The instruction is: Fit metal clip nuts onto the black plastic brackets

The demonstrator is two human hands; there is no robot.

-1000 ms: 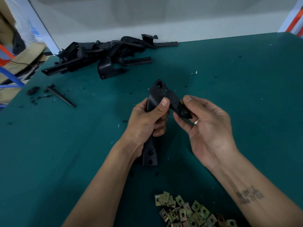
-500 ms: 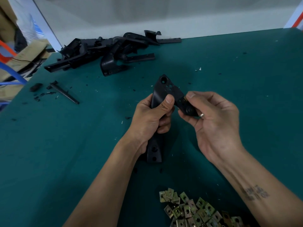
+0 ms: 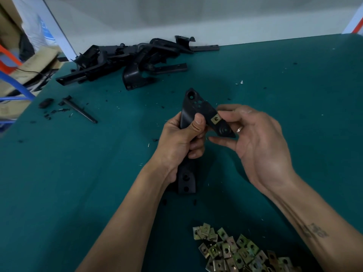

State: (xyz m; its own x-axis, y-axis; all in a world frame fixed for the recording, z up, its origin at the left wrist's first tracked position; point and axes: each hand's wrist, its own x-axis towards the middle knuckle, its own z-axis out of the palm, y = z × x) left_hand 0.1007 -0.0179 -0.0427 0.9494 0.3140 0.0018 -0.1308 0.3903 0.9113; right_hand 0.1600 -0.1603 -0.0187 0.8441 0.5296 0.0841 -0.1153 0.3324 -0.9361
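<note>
My left hand [image 3: 181, 138] grips a long black plastic bracket [image 3: 194, 107] round its middle and holds it upright over the green table. A brass-coloured clip nut [image 3: 215, 119] sits on the bracket's right-hand arm. My right hand [image 3: 257, 140] is beside that arm with its fingers loosely extended. Its index fingertip touches the clip nut's edge and its thumb lies just below the arm's tip. A heap of loose clip nuts [image 3: 235, 250] lies on the table near the front edge, between my forearms.
A pile of black plastic brackets [image 3: 127, 59] lies at the back left by the wall. A thin black rod [image 3: 80, 110] and plastic scraps lie at the left. Cardboard and a blue frame stand past the table's left edge [image 3: 21, 116].
My right thumb has come off the bracket's arm, uncovering the clip nut seated there. The right hand has loosened. My left hand keeps its grip on the bracket.
</note>
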